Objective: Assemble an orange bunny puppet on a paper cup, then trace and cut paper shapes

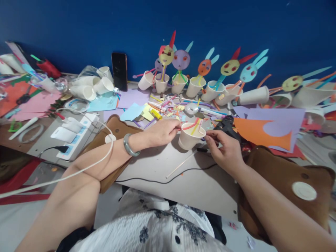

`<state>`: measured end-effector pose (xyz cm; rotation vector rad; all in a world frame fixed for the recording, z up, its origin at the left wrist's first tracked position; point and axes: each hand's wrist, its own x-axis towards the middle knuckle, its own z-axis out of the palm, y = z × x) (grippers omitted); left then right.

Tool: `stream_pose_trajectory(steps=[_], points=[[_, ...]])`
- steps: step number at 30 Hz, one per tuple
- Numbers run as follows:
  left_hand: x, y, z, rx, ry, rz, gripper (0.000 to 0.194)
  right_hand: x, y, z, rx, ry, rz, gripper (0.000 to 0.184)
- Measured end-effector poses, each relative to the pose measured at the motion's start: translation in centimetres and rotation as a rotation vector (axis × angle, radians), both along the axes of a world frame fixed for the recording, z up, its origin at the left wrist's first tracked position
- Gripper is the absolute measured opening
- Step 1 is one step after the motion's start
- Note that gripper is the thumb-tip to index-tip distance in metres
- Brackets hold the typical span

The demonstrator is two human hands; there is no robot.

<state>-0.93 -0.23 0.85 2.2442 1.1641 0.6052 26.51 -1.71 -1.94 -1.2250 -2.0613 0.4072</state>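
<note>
Flanking a paper cup (191, 140) on the near surface (152, 162), with left hand (166, 133) pinched together, right hand (226, 150) unclear in grip.

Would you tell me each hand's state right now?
Left hand: curled beside paper cup, hold unclear.
Right hand: curled at its other side, hold unclear.

Matt paper cups (190, 140), a glossy plastic power strip (81, 136), soft brown cloth cushions (278, 182).

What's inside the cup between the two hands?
Paper cup: thin strips in red-orange, yellow and a pale colour, leaning inside, some up at the rim. Cup bottom isn't visible; the near wall covers it, so anything down there can't be confirmed.
</note>
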Motion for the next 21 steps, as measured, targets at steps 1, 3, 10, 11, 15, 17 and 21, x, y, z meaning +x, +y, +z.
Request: stream_pose_trajectory(steps=[1, 3, 10, 11, 15, 17, 21], points=[[0.0, 0.0, 0.0, 0.001, 0.002, -0.004, 0.017, 0.0, 0.0, -0.1, -0.014, -0.008, 0.009, 0.024], [0.0, 0.0, 0.1, 0.002, 0.012, -0.012, 0.015, 0.1, 0.0, -0.1, -0.024, -0.026, 0.029, 0.023], [0.3, -0.9, 0.3, -0.041, 0.162, 0.017, 0.014, -0.2, 0.0, 0.0, -0.064, -0.026, 0.051, 0.022], [0.4, -1.0, 0.3, -0.044, 0.173, 0.023, 0.015, -0.3, 0.0, 0.1, -0.069, -0.016, 0.051, 0.022], [0.7, -1.5, 0.5, -0.048, 0.191, 0.038, 0.017, -0.5, 0.0, 0.0, -0.047, 0.013, 0.043, 0.02], [0.8, -1.7, 0.6, -0.049, 0.205, 0.046, 0.019, -0.4, 0.1, 0.0, -0.033, 0.019, 0.041, 0.019], [0.9, -1.7, 0.6, -0.038, 0.209, 0.046, 0.021, -0.4, 0.1, -0.1, -0.049, 0.033, 0.036, 0.019]])
